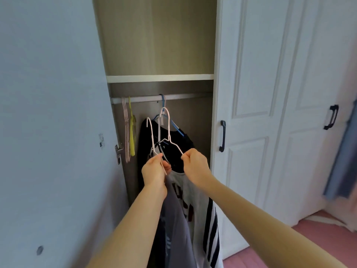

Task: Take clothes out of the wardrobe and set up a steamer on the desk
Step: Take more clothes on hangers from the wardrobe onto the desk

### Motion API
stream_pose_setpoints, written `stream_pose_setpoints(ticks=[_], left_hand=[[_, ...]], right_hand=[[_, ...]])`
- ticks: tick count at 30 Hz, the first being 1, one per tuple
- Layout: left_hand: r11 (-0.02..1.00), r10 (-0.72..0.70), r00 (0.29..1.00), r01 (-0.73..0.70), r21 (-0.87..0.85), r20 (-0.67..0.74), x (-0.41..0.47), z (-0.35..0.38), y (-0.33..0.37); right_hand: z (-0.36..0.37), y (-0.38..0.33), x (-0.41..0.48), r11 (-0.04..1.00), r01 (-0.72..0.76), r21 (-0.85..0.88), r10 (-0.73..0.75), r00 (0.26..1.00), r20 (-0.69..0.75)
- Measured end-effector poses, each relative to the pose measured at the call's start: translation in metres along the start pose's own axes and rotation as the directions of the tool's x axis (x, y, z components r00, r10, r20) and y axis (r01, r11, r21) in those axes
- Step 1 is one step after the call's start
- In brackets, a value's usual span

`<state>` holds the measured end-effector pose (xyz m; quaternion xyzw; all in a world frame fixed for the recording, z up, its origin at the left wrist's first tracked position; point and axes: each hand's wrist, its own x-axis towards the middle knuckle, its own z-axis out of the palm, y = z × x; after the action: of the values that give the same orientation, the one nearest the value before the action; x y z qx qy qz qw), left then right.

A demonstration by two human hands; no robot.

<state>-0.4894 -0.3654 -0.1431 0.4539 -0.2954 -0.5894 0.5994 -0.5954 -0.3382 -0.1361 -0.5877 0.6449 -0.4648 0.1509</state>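
The wardrobe (160, 78) fills the middle of the frame, with closed doors (260, 113) to its right. From its rail (185, 96) a dark top (146, 144) hangs on a blue hanger (176, 126) at centre, and pink hangers (126, 132) and a yellow hanger (132, 140) hang bare at the left end. At lower centre, in front of the dark top, a striped shirt (201, 219) and a grey top (173, 219) hang from two white hangers (151, 134) whose hooks sit below the rail. The left hand (154, 169) has its fingers curled round one hanger's wire, and the right hand (195, 167), just beside it, pinches the other hanger's shoulder wire.
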Motion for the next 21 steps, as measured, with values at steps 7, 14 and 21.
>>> stream_pose_setpoints(ticks=[7,14,21], left_hand=[[0.997,0.067,0.995,-0.070,0.036,0.069,-0.106,-0.037,-0.022],[0.990,0.009,0.966,-0.045,0.131,0.259,-0.208,-0.093,-0.030],[0.980,0.005,0.912,-0.087,0.181,0.411,-0.301,-0.153,-0.036]], right_hand=[[-0.032,-0.013,-0.112,0.999,-0.037,-0.008,0.036,0.997,-0.065],[-0.062,-0.035,-0.220,0.996,-0.085,-0.035,0.081,0.990,-0.112],[-0.082,-0.066,-0.333,0.992,-0.119,-0.039,0.112,0.984,-0.138]])
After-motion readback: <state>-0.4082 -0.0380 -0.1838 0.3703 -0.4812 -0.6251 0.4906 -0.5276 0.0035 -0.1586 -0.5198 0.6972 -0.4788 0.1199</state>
